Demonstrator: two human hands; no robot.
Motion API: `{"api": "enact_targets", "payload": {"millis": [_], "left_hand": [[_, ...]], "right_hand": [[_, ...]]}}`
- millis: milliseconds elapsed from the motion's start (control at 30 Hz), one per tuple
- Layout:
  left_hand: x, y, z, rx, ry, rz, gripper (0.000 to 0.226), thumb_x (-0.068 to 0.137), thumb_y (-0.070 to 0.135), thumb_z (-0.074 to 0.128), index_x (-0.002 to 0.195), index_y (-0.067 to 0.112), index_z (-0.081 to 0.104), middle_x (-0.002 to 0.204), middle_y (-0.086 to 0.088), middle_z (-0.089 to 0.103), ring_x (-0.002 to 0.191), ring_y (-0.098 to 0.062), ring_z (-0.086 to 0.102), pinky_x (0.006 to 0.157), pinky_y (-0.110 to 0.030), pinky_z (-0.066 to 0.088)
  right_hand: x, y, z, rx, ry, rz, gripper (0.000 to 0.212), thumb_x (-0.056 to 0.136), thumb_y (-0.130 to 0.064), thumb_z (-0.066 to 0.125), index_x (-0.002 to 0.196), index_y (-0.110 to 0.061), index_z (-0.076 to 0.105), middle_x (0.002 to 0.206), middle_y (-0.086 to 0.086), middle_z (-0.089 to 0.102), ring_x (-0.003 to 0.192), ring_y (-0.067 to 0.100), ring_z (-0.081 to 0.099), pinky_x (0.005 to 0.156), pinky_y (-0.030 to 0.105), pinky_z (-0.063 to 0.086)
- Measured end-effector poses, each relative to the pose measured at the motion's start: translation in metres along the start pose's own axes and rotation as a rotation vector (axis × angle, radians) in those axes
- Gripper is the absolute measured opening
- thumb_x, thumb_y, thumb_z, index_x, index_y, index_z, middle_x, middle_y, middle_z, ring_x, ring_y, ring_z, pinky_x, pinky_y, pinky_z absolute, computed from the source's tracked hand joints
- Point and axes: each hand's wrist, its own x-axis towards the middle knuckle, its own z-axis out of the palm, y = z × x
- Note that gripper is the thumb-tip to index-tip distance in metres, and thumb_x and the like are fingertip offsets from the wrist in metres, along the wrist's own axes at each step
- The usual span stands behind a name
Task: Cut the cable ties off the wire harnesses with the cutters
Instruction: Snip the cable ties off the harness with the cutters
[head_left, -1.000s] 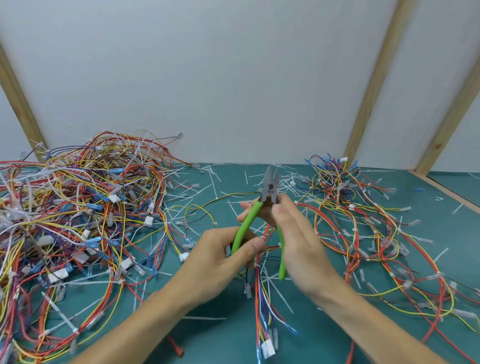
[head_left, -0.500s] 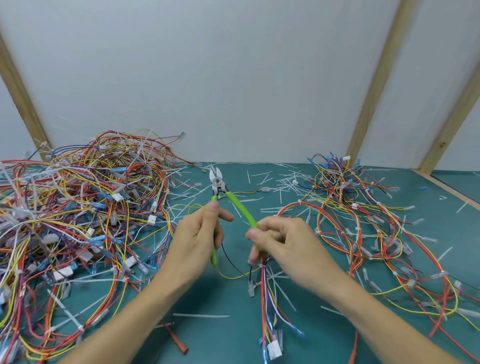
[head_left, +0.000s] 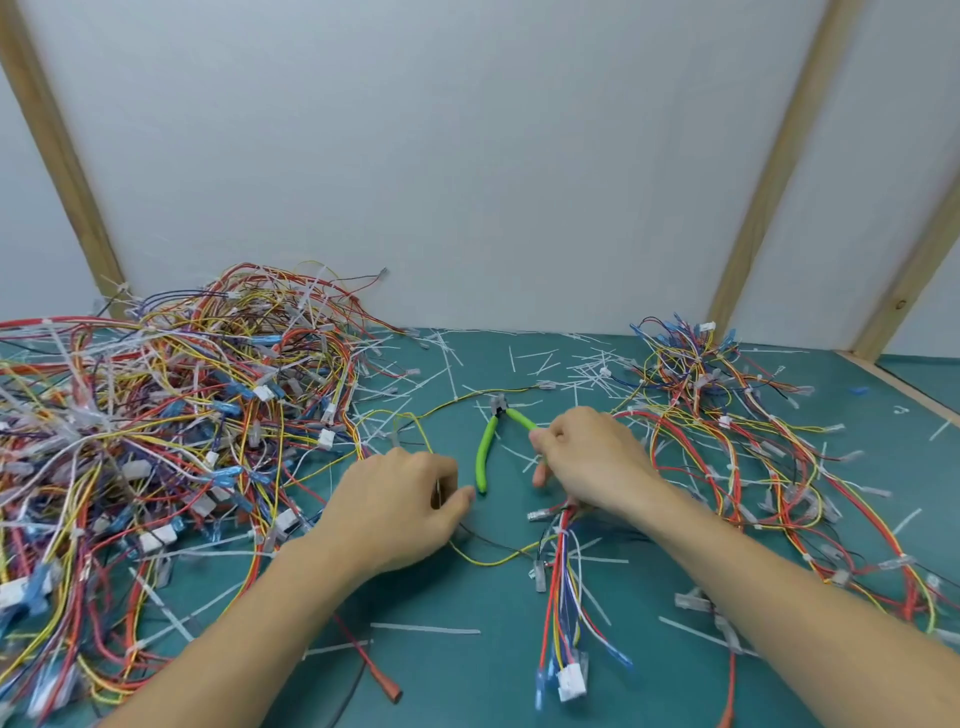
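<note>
The green-handled cutters (head_left: 487, 447) lie on the teal mat (head_left: 467, 686) between my hands, jaws pointing away from me. My right hand (head_left: 592, 462) is closed on the top of a wire harness (head_left: 563, 587) of red, yellow, white and blue wires with white connectors at its near end; its fingertips also rest on the cutters' right handle. My left hand (head_left: 400, 499) sits just left of the cutters' other handle, palm down. Its fingers are curled on a thin yellow-and-black wire (head_left: 493, 558) that runs under it.
A big tangled pile of harnesses (head_left: 156, 426) fills the left of the mat. A smaller spread of harnesses (head_left: 727, 426) lies at the right. Cut white ties (head_left: 545, 358) litter the back and middle. A wooden edge (head_left: 893, 384) bounds the mat at the right.
My left hand has let go of the cutters, which now lie on the mat, and has dropped onto the thin wire. My right hand has lowered with the harness.
</note>
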Motion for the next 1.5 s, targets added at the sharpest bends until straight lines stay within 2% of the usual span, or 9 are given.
{"api": "enact_targets", "payload": {"millis": [133,200,367,600,767,900,1067,1233,1500], "left_hand": [[-0.001,-0.003,-0.005,-0.305,0.100,0.062,0.018,0.087,0.038,0.046,0.073,0.027,0.051,0.070,0.012,0.066,0.064,-0.014,0.056,0.066,-0.035,0.049],[-0.001,-0.002,-0.006,-0.497,0.159,0.109,0.013,0.085,0.028,0.044,0.080,0.028,0.056,0.074,0.010,0.069,0.061,-0.014,0.060,0.068,-0.041,0.051],[-0.003,0.006,0.000,-0.649,0.265,0.289,0.029,0.102,0.024,0.041,0.130,0.031,0.048,0.091,0.012,0.066,0.072,-0.013,0.064,0.073,-0.043,0.053],[-0.003,0.017,-0.001,-0.753,0.389,0.319,0.064,0.102,0.032,0.054,0.157,0.033,0.021,0.108,0.028,0.072,0.090,-0.003,0.072,0.084,-0.012,0.048],[-0.005,0.024,0.001,-0.847,0.358,0.377,0.059,0.107,0.044,0.038,0.159,0.035,0.013,0.121,0.021,0.070,0.104,-0.004,0.071,0.092,-0.026,0.054],[-0.004,0.021,0.006,-0.862,0.455,0.290,0.048,0.105,0.041,0.040,0.151,0.035,0.025,0.111,0.011,0.071,0.084,-0.014,0.074,0.073,-0.034,0.056],[-0.004,0.021,0.007,-0.734,0.349,0.209,0.013,0.100,0.032,0.049,0.103,0.029,0.061,0.065,0.004,0.065,0.048,-0.014,0.061,0.050,-0.029,0.047],[-0.008,0.032,0.008,-0.428,0.054,0.168,0.065,0.082,0.079,0.043,0.062,0.019,0.060,0.048,0.005,0.051,0.046,-0.014,0.043,0.049,-0.028,0.031],[-0.013,0.042,0.010,-0.235,-0.030,0.122,0.053,0.073,0.083,0.050,0.083,0.032,0.055,0.070,0.020,0.062,0.068,-0.001,0.057,0.064,-0.028,0.047]], "right_hand": [[0.002,0.001,-0.008,-0.244,0.097,-0.060,0.036,0.102,-0.047,0.050,0.099,-0.022,0.076,0.099,-0.003,0.078,0.101,0.027,0.069,0.085,0.037,0.053],[-0.008,0.003,-0.012,-0.232,0.216,-0.216,0.029,0.100,-0.046,0.053,0.119,-0.032,0.070,0.110,-0.022,0.073,0.108,0.008,0.067,0.085,0.031,0.050],[-0.043,-0.002,-0.013,0.372,-0.167,-0.499,0.021,0.090,-0.049,0.067,0.105,-0.037,0.077,0.097,-0.032,0.072,0.088,-0.013,0.063,0.073,0.007,0.037],[-0.062,-0.001,0.010,0.449,0.044,-0.461,0.019,0.079,-0.049,0.078,0.091,-0.035,0.076,0.081,-0.020,0.075,0.084,0.001,0.070,0.078,0.025,0.047],[-0.061,0.001,0.019,0.548,0.067,-0.501,0.013,0.085,-0.032,0.077,0.074,-0.035,0.071,0.085,-0.017,0.074,0.095,-0.002,0.068,0.082,0.027,0.047],[-0.051,0.007,0.011,0.833,-0.010,-0.432,0.012,0.091,-0.012,0.077,0.080,-0.016,0.074,0.075,0.004,0.072,0.070,0.011,0.068,0.073,0.026,0.052],[-0.041,0.007,0.011,0.965,0.033,-0.350,0.010,0.092,-0.003,0.073,0.083,-0.005,0.071,0.075,-0.005,0.069,0.061,0.015,0.072,0.065,0.020,0.055],[-0.035,0.005,0.017,1.009,0.164,-0.240,0.016,0.092,-0.008,0.075,0.080,-0.017,0.070,0.071,-0.007,0.069,0.067,0.020,0.076,0.063,0.032,0.059],[-0.033,0.010,0.017,1.023,0.321,-0.265,0.015,0.091,-0.016,0.078,0.078,-0.022,0.073,0.073,-0.002,0.073,0.074,0.021,0.078,0.066,0.033,0.061]]}}
